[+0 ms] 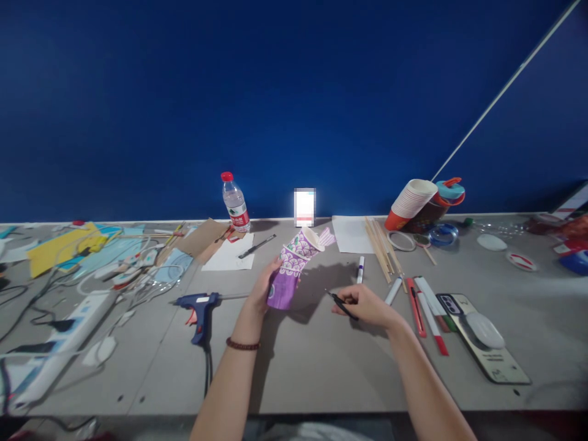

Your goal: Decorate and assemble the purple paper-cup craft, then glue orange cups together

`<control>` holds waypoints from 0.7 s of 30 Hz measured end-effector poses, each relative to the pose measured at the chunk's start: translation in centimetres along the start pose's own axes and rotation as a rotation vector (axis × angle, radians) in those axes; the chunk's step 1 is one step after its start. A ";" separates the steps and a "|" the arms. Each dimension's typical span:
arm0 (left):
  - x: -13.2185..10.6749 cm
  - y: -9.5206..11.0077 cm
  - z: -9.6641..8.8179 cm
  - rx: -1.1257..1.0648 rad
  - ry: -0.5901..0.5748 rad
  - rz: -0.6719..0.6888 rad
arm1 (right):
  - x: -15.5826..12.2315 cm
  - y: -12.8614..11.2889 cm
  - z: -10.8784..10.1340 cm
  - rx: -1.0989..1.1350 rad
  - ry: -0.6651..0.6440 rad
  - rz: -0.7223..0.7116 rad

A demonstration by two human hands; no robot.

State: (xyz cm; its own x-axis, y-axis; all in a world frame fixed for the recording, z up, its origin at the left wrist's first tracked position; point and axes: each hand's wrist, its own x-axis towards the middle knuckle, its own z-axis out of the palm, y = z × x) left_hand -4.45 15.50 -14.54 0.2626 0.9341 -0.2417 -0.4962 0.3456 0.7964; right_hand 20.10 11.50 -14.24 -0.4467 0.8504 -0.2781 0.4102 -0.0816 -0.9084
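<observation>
My left hand grips a purple and white patterned paper-cup craft, made of stacked cups with scale patterns, tilted up and to the right above the grey table. A bead bracelet sits on that wrist. My right hand is closed around small black scissors, whose tips point left toward the craft but stay apart from it. A purple-capped marker lies just beyond my right hand.
A blue hot glue gun lies left of my left arm, with a power strip and cables further left. Wooden sticks, pens, a utility knife, a phone, stacked paper cups, tape rings and a water bottle surround the workspace.
</observation>
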 end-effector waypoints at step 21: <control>0.6 -0.6 -0.9 0.501 0.102 0.372 | 0.3 0.2 0.5 -0.114 0.121 0.015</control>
State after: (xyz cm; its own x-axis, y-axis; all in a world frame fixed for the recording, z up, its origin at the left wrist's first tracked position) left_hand -4.74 15.90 -15.65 0.0547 0.9961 0.0690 -0.0848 -0.0642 0.9943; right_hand 19.66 11.47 -14.67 -0.3438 0.9063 -0.2456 0.5071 -0.0409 -0.8609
